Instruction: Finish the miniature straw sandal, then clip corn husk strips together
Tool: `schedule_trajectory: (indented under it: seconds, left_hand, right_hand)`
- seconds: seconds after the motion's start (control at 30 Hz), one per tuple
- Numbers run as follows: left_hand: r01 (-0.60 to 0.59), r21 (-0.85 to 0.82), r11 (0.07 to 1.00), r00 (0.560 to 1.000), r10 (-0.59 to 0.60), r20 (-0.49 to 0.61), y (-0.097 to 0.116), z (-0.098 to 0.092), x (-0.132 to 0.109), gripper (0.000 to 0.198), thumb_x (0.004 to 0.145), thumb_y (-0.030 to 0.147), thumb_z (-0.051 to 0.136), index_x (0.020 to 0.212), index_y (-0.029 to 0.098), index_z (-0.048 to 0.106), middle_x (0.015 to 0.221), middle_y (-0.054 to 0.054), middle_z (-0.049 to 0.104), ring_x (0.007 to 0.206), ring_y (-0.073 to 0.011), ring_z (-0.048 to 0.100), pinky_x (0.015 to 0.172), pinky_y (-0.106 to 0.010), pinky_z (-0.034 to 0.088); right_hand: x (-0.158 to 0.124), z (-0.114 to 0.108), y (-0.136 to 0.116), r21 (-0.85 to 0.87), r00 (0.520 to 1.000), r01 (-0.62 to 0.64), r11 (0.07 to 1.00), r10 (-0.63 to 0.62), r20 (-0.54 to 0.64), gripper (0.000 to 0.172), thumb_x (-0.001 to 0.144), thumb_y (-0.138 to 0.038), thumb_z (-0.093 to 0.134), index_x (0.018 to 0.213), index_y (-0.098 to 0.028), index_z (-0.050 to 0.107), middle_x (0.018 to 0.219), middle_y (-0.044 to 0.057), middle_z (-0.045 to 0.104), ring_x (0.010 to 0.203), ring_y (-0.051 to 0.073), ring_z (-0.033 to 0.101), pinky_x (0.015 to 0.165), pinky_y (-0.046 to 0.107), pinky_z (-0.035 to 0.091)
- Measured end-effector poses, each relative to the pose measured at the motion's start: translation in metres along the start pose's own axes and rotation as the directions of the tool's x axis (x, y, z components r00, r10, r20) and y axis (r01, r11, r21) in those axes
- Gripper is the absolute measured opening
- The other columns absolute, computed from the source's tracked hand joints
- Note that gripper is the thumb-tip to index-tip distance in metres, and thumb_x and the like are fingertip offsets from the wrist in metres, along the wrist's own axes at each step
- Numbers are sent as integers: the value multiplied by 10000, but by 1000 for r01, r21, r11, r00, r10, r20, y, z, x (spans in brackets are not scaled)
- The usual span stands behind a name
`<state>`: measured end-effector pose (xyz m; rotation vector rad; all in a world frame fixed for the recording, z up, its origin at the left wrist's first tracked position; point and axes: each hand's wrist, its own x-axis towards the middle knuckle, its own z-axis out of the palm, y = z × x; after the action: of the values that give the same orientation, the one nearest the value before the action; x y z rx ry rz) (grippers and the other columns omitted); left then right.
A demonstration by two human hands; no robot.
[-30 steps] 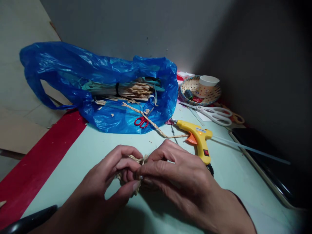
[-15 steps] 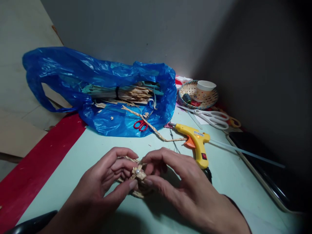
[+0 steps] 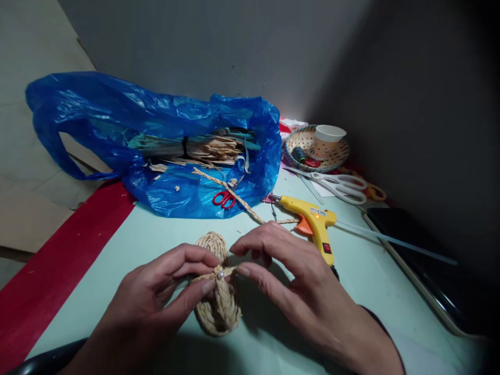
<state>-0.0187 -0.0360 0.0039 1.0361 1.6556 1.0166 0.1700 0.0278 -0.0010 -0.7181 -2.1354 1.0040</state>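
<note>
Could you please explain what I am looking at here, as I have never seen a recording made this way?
There is no machine here: a person works with bare hands, seen by one camera worn on the head, looking forward and down. The left hand holds a slipper-shaped straw piece with a shiny bead where its straps cross. The right hand is beside it, thumb tip at a strap, forefinger apart. Beyond, on the pale green surface, lie a yellow glue gun, white-handled scissors and an open blue plastic bag with a straw bundle inside. Near the wall, a shallow basket holds a paper cup.
</note>
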Motion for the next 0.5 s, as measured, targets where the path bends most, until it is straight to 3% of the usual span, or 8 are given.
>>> schedule_trajectory:
  seconds: [0.27, 0.5]
  left_hand:
    - [-131, 150, 980, 986, 145, -85, -4, -3, 2, 91, 651, 311, 717, 685, 364, 784, 740, 105, 787, 743, -106, 707, 711, -70, 490]
    - [-91, 298, 950, 981, 137, -138, 0, -4, 1, 68, 610, 364, 734, 637, 383, 793, 731, 108, 807, 721, -142, 732, 673, -106, 516]
  right_hand:
    - [-1, 8, 4, 60, 998, 14, 998, -18, 65, 127, 946, -162, 636, 1072, -154, 649, 976, -9, 679, 924, 94, 606, 828, 176, 452]
    - [-1, 10, 2, 83, 1000, 25, 996, -26, 13, 45, 939, -125, 634, 968, -134, 667, 883, -17, 680, 790, 73, 607, 735, 161, 453]
